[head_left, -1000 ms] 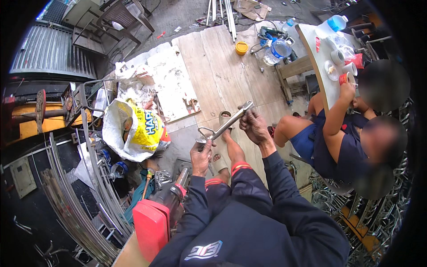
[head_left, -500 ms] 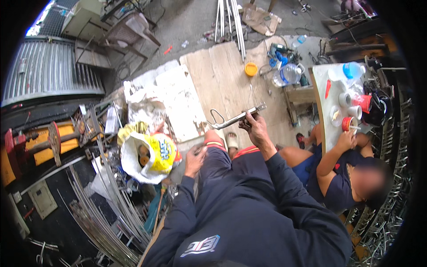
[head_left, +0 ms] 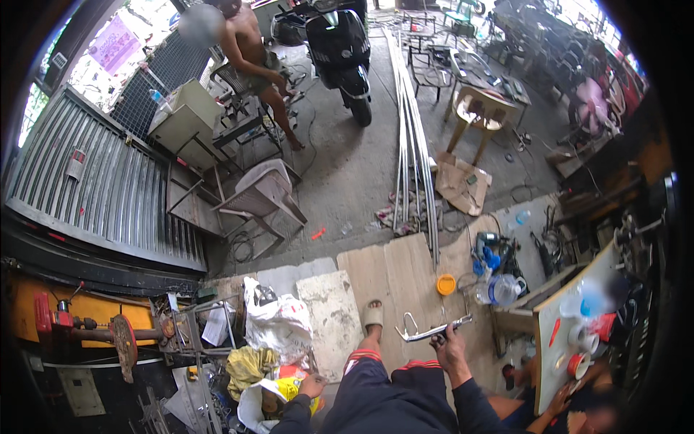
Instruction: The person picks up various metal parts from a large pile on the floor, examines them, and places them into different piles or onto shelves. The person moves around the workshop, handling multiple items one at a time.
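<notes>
My right hand (head_left: 452, 347) is closed around a shiny bent metal bracket (head_left: 423, 334), gripping it near its right end. The bracket is a narrow bar with a bent, rod-like loop at its left end, held above the wooden floor boards. My left hand (head_left: 312, 385) is beside my left knee with nothing visible in it, its fingers loosely apart. Next to that hand stands an open white and yellow sack (head_left: 288, 389), its contents partly hidden. A yellow cloth (head_left: 251, 372) lies behind the sack.
At right, a person sits by a small table (head_left: 547, 362) with cups and bottles. Ahead are an orange-yellow lid (head_left: 446, 284), a water jug (head_left: 504, 289), long metal tubes (head_left: 413, 145) and a plastic chair (head_left: 264, 192). Another person is near a black scooter (head_left: 340, 50).
My view has tilted up, bringing the scooter and the far person into sight. My right hand still holds the bracket. My left hand now appears beside the sack.
</notes>
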A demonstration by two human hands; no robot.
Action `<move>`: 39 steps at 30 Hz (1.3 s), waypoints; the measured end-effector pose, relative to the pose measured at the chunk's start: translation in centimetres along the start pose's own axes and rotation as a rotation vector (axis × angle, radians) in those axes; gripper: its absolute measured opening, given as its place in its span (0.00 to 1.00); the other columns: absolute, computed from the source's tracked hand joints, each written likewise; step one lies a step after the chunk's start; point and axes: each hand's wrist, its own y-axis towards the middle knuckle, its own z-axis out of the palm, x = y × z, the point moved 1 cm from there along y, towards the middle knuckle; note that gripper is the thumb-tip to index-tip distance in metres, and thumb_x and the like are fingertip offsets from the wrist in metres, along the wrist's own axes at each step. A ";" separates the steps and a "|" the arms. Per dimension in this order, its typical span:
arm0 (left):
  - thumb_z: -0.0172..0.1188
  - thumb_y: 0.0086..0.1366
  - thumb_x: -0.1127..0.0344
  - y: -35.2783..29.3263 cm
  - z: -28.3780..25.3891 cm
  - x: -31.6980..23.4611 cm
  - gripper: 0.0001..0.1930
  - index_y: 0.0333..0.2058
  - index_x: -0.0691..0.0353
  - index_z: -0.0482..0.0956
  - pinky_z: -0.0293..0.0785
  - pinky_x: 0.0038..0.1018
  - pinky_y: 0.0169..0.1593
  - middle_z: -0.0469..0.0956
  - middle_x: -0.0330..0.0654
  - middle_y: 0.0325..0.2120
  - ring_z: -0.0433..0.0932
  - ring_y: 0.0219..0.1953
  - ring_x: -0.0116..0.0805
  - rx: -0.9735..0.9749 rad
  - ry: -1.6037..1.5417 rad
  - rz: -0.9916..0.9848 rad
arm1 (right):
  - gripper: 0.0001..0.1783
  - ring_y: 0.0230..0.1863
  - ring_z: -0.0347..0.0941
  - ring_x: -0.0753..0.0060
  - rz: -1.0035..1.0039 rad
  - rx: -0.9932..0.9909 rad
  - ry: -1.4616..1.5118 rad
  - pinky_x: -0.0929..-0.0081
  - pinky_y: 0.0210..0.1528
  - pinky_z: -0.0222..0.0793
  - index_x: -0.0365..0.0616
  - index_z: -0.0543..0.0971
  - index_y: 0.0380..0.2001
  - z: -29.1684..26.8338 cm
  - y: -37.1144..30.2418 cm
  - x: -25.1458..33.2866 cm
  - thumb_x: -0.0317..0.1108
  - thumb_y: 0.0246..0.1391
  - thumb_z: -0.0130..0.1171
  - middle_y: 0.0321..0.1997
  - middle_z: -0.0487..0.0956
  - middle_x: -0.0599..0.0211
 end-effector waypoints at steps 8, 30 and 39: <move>0.68 0.62 0.49 12.1 -17.1 -18.9 0.19 0.40 0.60 0.88 0.80 0.40 0.46 0.85 0.56 0.32 0.86 0.38 0.49 -0.206 0.047 0.248 | 0.11 0.32 0.77 0.72 -0.176 0.121 0.123 0.71 0.36 0.77 0.43 0.74 0.46 14.9 6.9 9.6 0.39 0.71 0.57 0.38 0.81 0.63; 0.67 0.63 0.50 40.2 -41.0 -67.2 0.22 0.46 0.62 0.85 0.80 0.38 0.49 0.87 0.52 0.36 0.86 0.43 0.45 -0.062 0.185 0.318 | 0.13 0.36 0.81 0.70 -0.517 0.180 0.280 0.70 0.40 0.81 0.44 0.77 0.51 42.8 37.7 45.4 0.39 0.69 0.60 0.41 0.82 0.67; 0.65 0.64 0.47 62.8 -47.2 -88.5 0.25 0.52 0.59 0.84 0.74 0.41 0.62 0.82 0.54 0.53 0.79 0.58 0.51 0.091 0.411 0.356 | 0.14 0.45 0.82 0.66 -0.673 0.193 0.256 0.70 0.48 0.82 0.43 0.77 0.55 57.6 56.9 58.1 0.31 0.69 0.59 0.52 0.82 0.61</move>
